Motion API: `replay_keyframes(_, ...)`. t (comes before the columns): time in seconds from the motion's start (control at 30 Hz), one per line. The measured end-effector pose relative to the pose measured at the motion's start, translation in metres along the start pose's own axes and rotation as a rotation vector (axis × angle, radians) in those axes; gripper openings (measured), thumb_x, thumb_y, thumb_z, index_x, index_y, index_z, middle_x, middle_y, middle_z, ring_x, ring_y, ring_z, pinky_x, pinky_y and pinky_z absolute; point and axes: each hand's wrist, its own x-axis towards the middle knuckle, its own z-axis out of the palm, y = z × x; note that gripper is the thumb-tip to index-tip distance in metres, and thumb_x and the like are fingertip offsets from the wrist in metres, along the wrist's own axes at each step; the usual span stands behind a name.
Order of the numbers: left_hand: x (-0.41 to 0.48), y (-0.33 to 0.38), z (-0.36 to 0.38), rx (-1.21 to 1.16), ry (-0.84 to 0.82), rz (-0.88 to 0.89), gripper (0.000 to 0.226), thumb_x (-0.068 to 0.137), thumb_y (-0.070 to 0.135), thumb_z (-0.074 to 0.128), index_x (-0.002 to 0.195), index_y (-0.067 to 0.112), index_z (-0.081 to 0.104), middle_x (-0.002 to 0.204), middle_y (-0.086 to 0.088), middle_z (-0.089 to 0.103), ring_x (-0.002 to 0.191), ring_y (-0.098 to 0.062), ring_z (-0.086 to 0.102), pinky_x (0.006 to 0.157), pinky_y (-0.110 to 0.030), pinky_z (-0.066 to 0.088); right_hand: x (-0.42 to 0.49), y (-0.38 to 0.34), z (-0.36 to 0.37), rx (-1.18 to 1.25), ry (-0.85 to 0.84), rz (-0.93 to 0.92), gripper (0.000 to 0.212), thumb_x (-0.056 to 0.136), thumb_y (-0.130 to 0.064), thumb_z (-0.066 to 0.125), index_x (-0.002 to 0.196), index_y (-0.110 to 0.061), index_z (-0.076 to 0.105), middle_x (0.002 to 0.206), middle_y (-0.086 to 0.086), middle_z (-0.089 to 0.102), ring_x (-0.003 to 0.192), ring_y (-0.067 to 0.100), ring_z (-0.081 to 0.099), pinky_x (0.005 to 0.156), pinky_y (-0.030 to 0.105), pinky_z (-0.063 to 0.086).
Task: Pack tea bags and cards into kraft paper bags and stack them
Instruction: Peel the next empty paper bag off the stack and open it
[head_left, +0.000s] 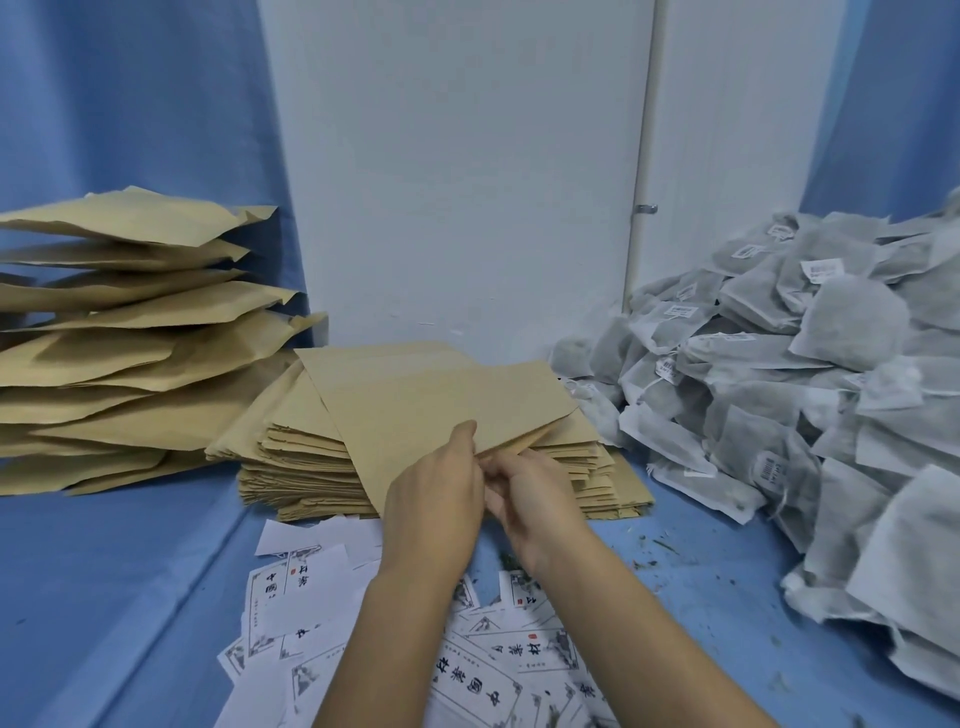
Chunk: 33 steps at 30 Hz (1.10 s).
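Note:
An empty kraft paper bag (436, 400) is tilted up over the flat stack of empty kraft bags (311, 467) in the middle. My left hand (436, 499) pinches the near edge of this bag with the thumb on top. My right hand (530, 493) has its fingers curled at the same edge, at the bag's mouth. White cards with black calligraphy (488, 670) lie scattered on the blue cloth under my forearms. A big heap of grey-white tea bags (779, 384) fills the right side. Filled kraft bags (130, 338) are stacked at the left.
A white wall panel (467, 182) stands behind the stack, with blue curtain (130, 93) on both sides. Green tea crumbs (670, 551) are strewn on the blue cloth (104, 597) between the cards and the tea bag heap.

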Motion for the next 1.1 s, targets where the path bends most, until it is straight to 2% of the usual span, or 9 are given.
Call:
replay_keyframes(0.1, -0.001, 0.002, 0.002, 0.015, -0.006, 0.010, 0.055, 0.099, 0.016, 0.036, 0.149, 0.023, 0.017, 0.110, -0.004, 0.065, 0.096, -0.026, 0.060, 0.069, -0.031, 0.039, 0.000, -0.001, 0.000, 0.046, 0.036, 0.045, 0.017, 0.086, 0.014, 0.047, 0.078, 0.000, 0.054, 0.054, 0.006, 0.059, 0.049, 0.010, 0.059, 0.053, 0.020, 0.055)
replay_keyframes(0.2, -0.002, 0.004, 0.004, 0.083, -0.041, 0.047, 0.067, 0.097, 0.014, 0.035, 0.151, 0.023, -0.004, 0.107, -0.004, 0.063, 0.084, -0.023, 0.055, 0.065, -0.031, 0.037, -0.001, -0.002, 0.001, 0.045, 0.103, 0.014, 0.028, 0.085, 0.016, 0.046, 0.064, -0.003, 0.050, 0.040, -0.001, 0.050, 0.035, 0.004, 0.049, 0.041, 0.014, 0.045)
replay_keyframes(0.37, -0.005, 0.004, 0.003, 0.113, -0.017, 0.051, 0.070, 0.100, 0.019, 0.035, 0.150, 0.027, -0.013, 0.092, 0.000, 0.060, 0.070, -0.017, 0.042, 0.060, -0.028, 0.031, -0.001, -0.003, 0.002, -0.001, 0.168, 0.005, 0.032, 0.082, 0.016, 0.049, 0.057, -0.003, 0.048, 0.038, -0.001, 0.045, 0.031, 0.004, 0.042, 0.039, 0.013, 0.041)
replay_keyframes(0.5, -0.006, 0.008, 0.004, 0.086, 0.009, 0.007, 0.067, 0.100, 0.020, 0.035, 0.151, 0.028, -0.008, 0.091, 0.000, 0.061, 0.071, -0.018, 0.043, 0.060, -0.029, 0.032, -0.002, -0.004, 0.002, -0.066, 0.244, 0.009, 0.020, 0.078, 0.014, 0.054, 0.070, -0.004, 0.051, 0.050, 0.005, 0.043, 0.034, 0.008, 0.041, 0.037, 0.015, 0.038)
replay_keyframes(0.63, -0.008, 0.011, 0.005, 0.102, 0.017, 0.013, 0.065, 0.099, 0.018, 0.036, 0.152, 0.028, -0.001, 0.093, 0.001, 0.060, 0.071, -0.018, 0.044, 0.058, -0.027, 0.029, -0.004, -0.005, 0.001, -0.089, 0.285, 0.000, 0.028, 0.077, 0.016, 0.051, 0.059, -0.005, 0.046, 0.037, -0.001, 0.041, 0.026, 0.006, 0.037, 0.032, 0.013, 0.030)
replay_keyframes(0.77, -0.006, 0.005, 0.006, 0.076, 0.070, 0.018, 0.059, 0.100, 0.019, 0.035, 0.152, 0.028, 0.008, 0.095, 0.000, 0.063, 0.081, -0.022, 0.057, 0.060, -0.027, 0.030, -0.005, -0.002, 0.000, -0.070, 0.274, -0.018, 0.040, 0.079, 0.017, 0.048, 0.051, -0.011, 0.041, 0.034, -0.006, 0.041, 0.026, 0.004, 0.038, 0.031, 0.013, 0.031)
replay_keyframes(0.87, -0.006, 0.001, 0.007, 0.073, 0.081, 0.082, 0.064, 0.098, 0.019, 0.040, 0.152, 0.032, 0.008, 0.103, 0.004, 0.064, 0.084, -0.019, 0.059, 0.066, -0.029, 0.041, -0.005, -0.001, 0.002, 0.007, 0.229, -0.002, 0.032, 0.083, 0.013, 0.051, 0.059, -0.008, 0.051, 0.038, -0.003, 0.048, 0.031, 0.004, 0.044, 0.038, 0.015, 0.042)
replay_keyframes(0.97, -0.004, 0.000, 0.004, 0.050, 0.099, 0.111, 0.064, 0.096, 0.014, 0.044, 0.150, 0.034, 0.018, 0.125, 0.009, 0.059, 0.100, -0.019, 0.059, 0.078, -0.030, 0.044, -0.003, 0.004, 0.000, 0.115, 0.220, 0.063, 0.014, 0.088, 0.006, 0.053, 0.080, -0.002, 0.063, 0.055, 0.005, 0.066, 0.044, 0.010, 0.062, 0.047, 0.021, 0.053)
replay_keyframes(1.1, -0.006, -0.014, -0.007, 0.046, 0.197, 0.085, 0.062, 0.084, -0.007, 0.051, 0.140, 0.018, 0.045, 0.126, -0.001, 0.062, 0.101, -0.028, 0.061, 0.079, -0.035, 0.044, 0.005, 0.001, -0.011, 0.111, 0.311, 0.072, 0.011, 0.096, -0.012, 0.053, 0.097, -0.005, 0.061, 0.093, 0.018, 0.069, 0.076, 0.023, 0.068, 0.050, 0.025, 0.057)
